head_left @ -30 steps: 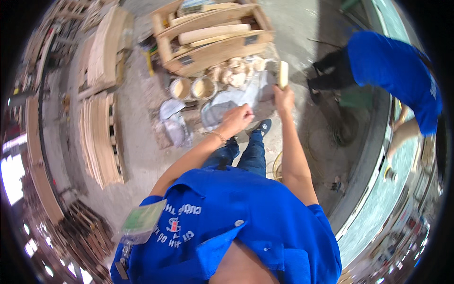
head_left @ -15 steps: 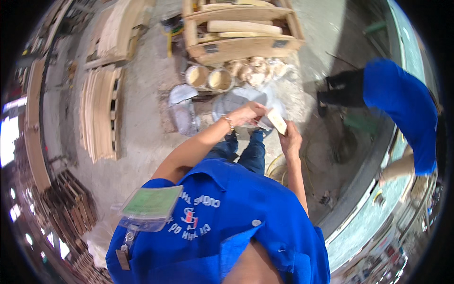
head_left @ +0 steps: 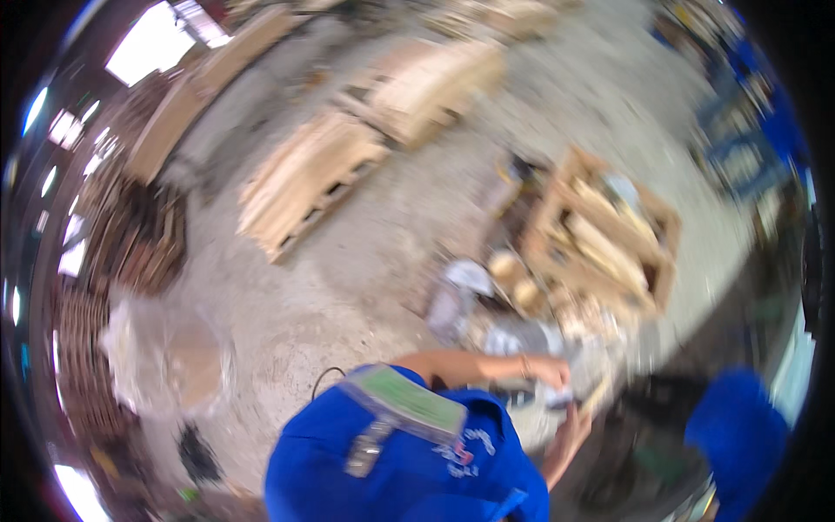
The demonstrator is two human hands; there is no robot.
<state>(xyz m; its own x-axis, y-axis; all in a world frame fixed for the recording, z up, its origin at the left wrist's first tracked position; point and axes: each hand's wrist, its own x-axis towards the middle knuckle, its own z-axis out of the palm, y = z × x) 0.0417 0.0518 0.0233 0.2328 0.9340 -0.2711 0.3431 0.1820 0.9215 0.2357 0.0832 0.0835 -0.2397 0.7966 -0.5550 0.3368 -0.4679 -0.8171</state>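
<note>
My left hand (head_left: 550, 372) is closed near the right of centre, its fingers blurred; what it holds, if anything, I cannot make out. Just below it my right hand (head_left: 570, 432) grips a pale wooden piece (head_left: 598, 396), which shows as a blurred strip tilting up to the right. The two hands are close together in front of my body. Beyond them lie a grey basin-like shape (head_left: 522, 337) and a heap of pale pieces (head_left: 584, 315). Two round tins (head_left: 527, 297) stand beside the heap.
A wooden crate (head_left: 600, 235) holding long pale pieces stands beyond the tins. Stacks of curved boards (head_left: 313, 178) lie on the floor to the left. A plastic-wrapped bundle (head_left: 170, 357) stands at far left. A person in blue (head_left: 739, 435) is close on my right.
The view has swung left and turned, so the crate, tins and my hands sit further right and lower. Both hands remain close together. The picture is more blurred.
</note>
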